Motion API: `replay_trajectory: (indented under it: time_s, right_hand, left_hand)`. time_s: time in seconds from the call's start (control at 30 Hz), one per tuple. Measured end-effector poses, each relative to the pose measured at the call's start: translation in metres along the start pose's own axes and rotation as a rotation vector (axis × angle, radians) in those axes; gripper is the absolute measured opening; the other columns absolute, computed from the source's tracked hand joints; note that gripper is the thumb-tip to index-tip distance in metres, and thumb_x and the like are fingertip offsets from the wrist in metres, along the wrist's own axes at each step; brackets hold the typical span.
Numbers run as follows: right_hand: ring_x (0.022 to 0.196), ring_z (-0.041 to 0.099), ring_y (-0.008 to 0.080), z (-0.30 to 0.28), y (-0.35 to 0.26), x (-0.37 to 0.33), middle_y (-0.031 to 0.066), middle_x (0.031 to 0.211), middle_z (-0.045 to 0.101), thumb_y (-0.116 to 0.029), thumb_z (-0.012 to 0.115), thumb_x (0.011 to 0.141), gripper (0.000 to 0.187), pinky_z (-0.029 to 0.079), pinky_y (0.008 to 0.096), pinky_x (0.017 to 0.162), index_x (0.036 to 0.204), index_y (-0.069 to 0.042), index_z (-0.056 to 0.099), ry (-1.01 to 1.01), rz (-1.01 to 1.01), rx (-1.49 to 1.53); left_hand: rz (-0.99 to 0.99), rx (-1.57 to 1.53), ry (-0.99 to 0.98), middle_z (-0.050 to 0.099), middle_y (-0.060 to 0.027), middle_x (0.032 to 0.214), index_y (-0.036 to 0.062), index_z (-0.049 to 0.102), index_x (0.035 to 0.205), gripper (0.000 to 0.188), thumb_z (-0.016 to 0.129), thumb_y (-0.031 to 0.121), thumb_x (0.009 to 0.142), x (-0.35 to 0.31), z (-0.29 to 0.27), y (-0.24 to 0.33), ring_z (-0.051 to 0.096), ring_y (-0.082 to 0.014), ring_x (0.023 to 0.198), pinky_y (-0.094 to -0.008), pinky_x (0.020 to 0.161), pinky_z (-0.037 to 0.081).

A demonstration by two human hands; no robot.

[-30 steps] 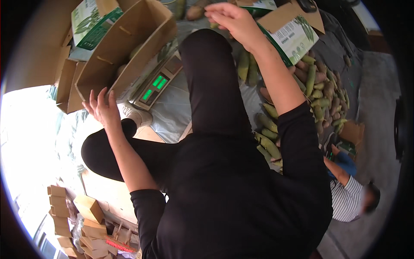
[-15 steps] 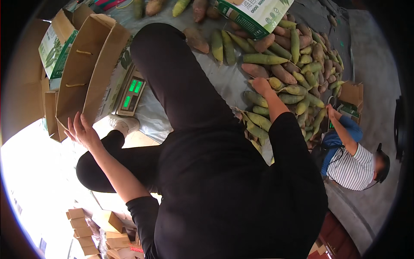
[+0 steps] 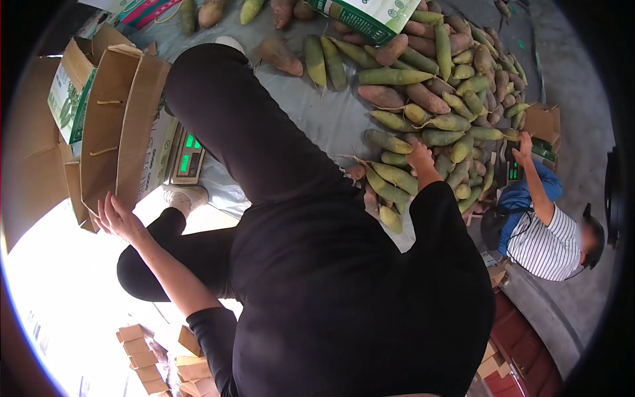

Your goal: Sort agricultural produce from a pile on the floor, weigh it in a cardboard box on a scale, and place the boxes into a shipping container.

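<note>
My left hand (image 3: 122, 221) is open, its fingers spread at the lower edge of an open cardboard carton (image 3: 99, 132) with yellow cord handles. The carton stands on a digital scale (image 3: 188, 162) with a green lit display, partly hidden by my leg. My right hand (image 3: 421, 160) is in the near part of a big heap of green radishes (image 3: 393, 76), its fingers curled down among them. What those fingers hold, if anything, is hidden. A green radish (image 3: 388, 141) lies just left of it, and several reddish-brown roots (image 3: 426, 98) are mixed into the heap.
A green-and-white carton (image 3: 367, 16) stands at the heap's far side. Another printed carton (image 3: 69, 92) is at far left. On the right a person in a striped shirt (image 3: 546, 245) reaches toward the heap, beside a second scale (image 3: 514, 171). Folded cardboard (image 3: 142, 357) lies at lower left.
My right hand has moved nearer to me and slightly right within the heap. My left hand stays by the carton. The view has shifted a little, and the other person's hand has risen.
</note>
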State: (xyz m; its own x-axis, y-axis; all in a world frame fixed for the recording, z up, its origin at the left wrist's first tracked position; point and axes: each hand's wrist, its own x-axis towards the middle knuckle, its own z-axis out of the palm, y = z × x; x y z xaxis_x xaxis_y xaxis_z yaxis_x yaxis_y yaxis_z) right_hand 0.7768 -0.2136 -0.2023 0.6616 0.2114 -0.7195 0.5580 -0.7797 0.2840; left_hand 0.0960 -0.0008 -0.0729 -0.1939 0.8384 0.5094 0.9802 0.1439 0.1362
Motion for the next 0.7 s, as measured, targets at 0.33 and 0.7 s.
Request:
replay_trajectory:
  time_s: [0.33,0.7]
  right_hand:
    - [0.132,0.028,0.0295,0.02,-0.01,0.003,0.0063,0.143,0.034,-0.026,0.068,0.075,0.079,0.034,0.0487,0.101,0.141,-0.021,0.026,-0.086,0.012,-0.069]
    - [0.131,0.029,0.0308,0.025,-0.014,0.016,0.0097,0.14,0.034,-0.031,0.077,0.065,0.089,0.038,0.0483,0.099,0.139,-0.019,0.03,0.006,-0.105,-0.193]
  left_hand:
    - [0.032,-0.057,-0.037,0.054,-0.0044,0.12,0.0139,0.066,0.104,0.028,0.05,0.033,0.092,-0.004,0.007,-0.002,0.034,-0.0231,0.126,-0.0418,0.109,0.02]
    - [-0.056,-0.055,-0.07,0.05,-0.0073,0.126,0.0173,0.066,0.106,0.023,0.055,0.029,0.09,-0.007,-0.002,0.003,0.027,-0.0321,0.129,-0.0438,0.107,0.022]
